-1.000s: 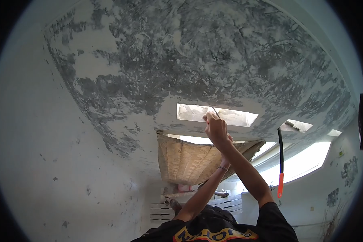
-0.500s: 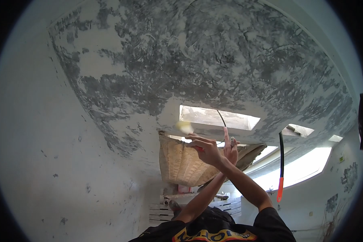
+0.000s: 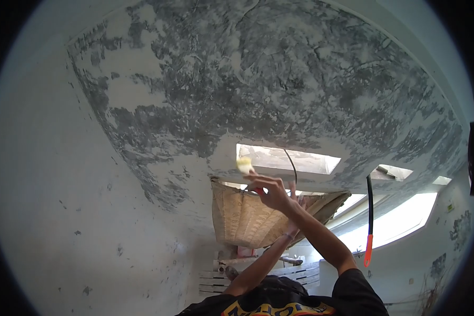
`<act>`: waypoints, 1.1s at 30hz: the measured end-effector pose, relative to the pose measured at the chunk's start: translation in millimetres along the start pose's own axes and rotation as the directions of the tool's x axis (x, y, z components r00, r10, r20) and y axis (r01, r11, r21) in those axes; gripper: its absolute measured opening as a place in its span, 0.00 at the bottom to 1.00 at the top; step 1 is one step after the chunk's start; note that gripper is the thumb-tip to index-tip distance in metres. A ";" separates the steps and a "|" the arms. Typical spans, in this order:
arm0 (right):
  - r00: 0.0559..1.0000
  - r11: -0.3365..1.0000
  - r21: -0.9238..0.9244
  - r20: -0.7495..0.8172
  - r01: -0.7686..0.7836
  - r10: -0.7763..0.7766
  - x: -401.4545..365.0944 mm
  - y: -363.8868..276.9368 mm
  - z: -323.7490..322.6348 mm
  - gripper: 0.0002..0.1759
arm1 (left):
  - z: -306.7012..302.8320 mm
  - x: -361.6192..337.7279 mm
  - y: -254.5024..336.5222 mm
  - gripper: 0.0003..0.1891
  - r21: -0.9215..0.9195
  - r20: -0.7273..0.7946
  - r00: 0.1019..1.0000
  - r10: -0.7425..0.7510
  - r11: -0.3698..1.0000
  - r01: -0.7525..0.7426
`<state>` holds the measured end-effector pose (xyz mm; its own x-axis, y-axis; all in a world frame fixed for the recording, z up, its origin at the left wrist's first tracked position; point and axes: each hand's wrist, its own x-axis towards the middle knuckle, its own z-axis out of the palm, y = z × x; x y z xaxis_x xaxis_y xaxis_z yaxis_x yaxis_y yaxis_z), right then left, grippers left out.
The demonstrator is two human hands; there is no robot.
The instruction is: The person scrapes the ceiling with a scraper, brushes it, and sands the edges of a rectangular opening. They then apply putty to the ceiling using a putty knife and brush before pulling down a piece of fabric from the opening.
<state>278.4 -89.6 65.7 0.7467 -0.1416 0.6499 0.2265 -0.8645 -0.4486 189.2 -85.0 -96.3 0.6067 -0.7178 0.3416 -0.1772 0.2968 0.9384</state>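
Note:
My right hand [image 3: 271, 190] is closed around a paintbrush [image 3: 244, 165] with pale yellow bristles; a bit of red shows at its handle. The bristles point up, in front of the left end of a rectangular opening [image 3: 316, 160] in the grey-and-white ceiling. Crossing behind my right forearm, my left hand [image 3: 295, 201] is mostly hidden, with one finger pointing upward. What it holds, if anything, I cannot make out. A thin dark cable [image 3: 292, 162] hangs out of the opening just above that finger. Below both hands is a creased brown sheet [image 3: 242, 215].
A black strip with an orange end [image 3: 368, 250] hangs at the right, below a smaller opening [image 3: 397, 173]. A bright window [image 3: 405, 218] lies beyond. Far below are white slats [image 3: 210, 282], and a patchy white wall [image 3: 89, 210] rises on the left.
The paintbrush has shifted slightly right and looks sharper. My left hand has dropped lower behind the right wrist; the small cylindrical thing seen by its fingers is out of sight.

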 end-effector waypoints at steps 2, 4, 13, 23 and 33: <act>0.926 0.876 0.318 0.016 -0.363 0.378 -0.5 -18.7 -20.5 0.09 | -15.3 -9.7 -12.8 0.28 0.019 -0.038 0.997 0.068 0.998 -0.067; 0.968 0.989 0.022 -0.206 -0.144 0.146 2.1 6.1 -24.0 0.08 | -36.4 -18.6 1.2 0.25 -0.207 -0.090 0.989 -0.113 0.974 0.092; 0.991 0.994 0.059 -0.096 -0.093 0.098 15.8 27.6 16.6 0.11 | -108.2 -91.9 -31.5 0.15 -0.168 0.245 0.804 -0.542 0.793 0.586; 0.987 0.991 0.016 -0.096 -0.129 0.130 -0.9 26.1 -12.1 0.10 | -204.8 -132.0 -52.0 0.19 0.005 0.181 0.650 -0.738 0.661 0.750; 0.819 0.865 0.362 -0.334 -0.346 0.467 -68.7 -52.5 -42.8 0.09 | -203.1 -137.4 -21.9 0.15 -0.009 0.293 0.596 -0.747 0.622 0.783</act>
<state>188.5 -55.1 70.8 0.5086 -0.6808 0.5272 0.1642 -0.5243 -0.8355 267.1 135.1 -174.5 0.2668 -0.8347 -0.4817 0.3718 -0.3720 0.8505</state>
